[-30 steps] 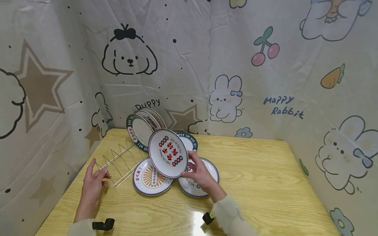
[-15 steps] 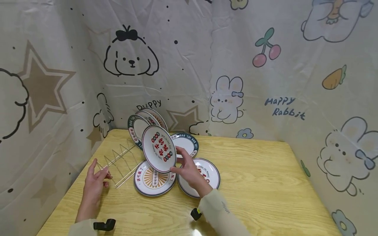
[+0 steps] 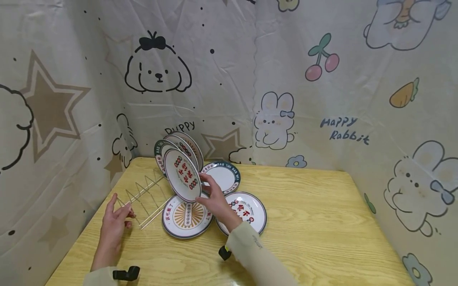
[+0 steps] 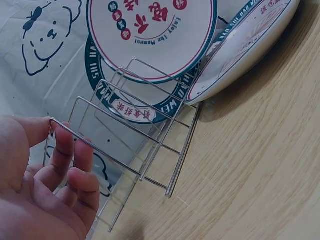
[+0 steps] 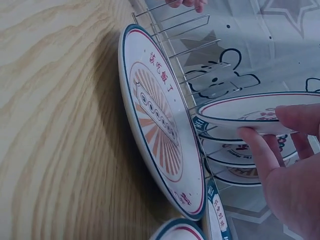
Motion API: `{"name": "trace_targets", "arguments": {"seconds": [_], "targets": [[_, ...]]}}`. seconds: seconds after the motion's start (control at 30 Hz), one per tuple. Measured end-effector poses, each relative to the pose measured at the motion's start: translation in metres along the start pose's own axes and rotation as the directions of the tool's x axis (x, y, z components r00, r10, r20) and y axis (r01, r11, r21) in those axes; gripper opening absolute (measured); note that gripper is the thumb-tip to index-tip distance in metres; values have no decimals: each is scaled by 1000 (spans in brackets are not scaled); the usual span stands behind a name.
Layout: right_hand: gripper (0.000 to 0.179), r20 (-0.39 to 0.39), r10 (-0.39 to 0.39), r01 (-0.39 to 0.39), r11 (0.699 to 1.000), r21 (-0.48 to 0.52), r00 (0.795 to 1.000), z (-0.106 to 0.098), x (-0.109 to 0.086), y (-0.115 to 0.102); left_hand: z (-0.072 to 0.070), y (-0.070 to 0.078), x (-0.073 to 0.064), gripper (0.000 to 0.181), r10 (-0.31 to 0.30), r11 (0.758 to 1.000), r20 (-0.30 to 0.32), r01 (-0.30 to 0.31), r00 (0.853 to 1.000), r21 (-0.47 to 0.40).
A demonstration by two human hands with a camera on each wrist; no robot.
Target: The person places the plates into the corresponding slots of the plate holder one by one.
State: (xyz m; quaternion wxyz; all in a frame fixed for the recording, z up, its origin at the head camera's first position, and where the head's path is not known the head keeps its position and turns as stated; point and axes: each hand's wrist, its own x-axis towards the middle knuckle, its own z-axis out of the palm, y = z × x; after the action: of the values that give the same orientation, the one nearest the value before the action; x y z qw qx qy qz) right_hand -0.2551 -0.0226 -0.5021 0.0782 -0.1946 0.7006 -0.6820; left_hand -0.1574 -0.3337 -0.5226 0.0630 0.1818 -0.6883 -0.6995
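My right hand [image 3: 216,200] pinches the right edge of a white plate with red characters [image 3: 183,175], holding it tilted up over the wire dish rack [image 3: 143,200]. Behind that plate, several others stand in the rack's far end, among them a green-rimmed plate [image 3: 158,153]. With thumb and fingers, my left hand [image 4: 55,175] grips the near end wire of the rack. The right wrist view has the held plate [image 5: 240,111] nearly edge-on, the thumb on one face and fingers on the other. Whether its lower edge touches the rack is unclear.
A sunburst plate [image 3: 187,217] lies beside the rack, its edge close to the wires. Right of it lies another red-lettered plate [image 3: 255,214]; a green-rimmed plate [image 3: 222,176] lies behind. Printed cloth [image 3: 229,79] walls off the wooden table [image 3: 315,230].
The right hand has carried the red-lettered plate left and slightly up, from above the flat plates to the rack, turning it more edge-on. The left hand stays on the rack.
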Motion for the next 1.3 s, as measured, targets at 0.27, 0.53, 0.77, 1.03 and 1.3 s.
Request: {"name": "trace_targets", "arguments": {"seconds": [0.27, 0.53, 0.77, 1.03, 1.3], "targets": [[85, -12, 1, -1, 1000, 15, 1000, 8, 7, 3, 1, 1, -2, 85, 45, 999, -6, -45, 999, -12], [86, 0, -53, 53, 999, -11, 999, 14, 1, 11, 1, 1, -3, 86, 60, 998, 1, -60, 998, -28], [88, 19, -100, 101, 994, -51, 995, 18, 1, 20, 2, 1, 0, 86, 56, 998, 5, -56, 998, -18], [87, 31, -106, 107, 993, -43, 994, 20, 6, 22, -1, -1, 0, 86, 33, 999, 10, -33, 999, 2], [84, 28, -88, 89, 995, -47, 996, 23, 13, 21, -1, -3, 1, 86, 10, 999, -11, -10, 1000, 39]]}}
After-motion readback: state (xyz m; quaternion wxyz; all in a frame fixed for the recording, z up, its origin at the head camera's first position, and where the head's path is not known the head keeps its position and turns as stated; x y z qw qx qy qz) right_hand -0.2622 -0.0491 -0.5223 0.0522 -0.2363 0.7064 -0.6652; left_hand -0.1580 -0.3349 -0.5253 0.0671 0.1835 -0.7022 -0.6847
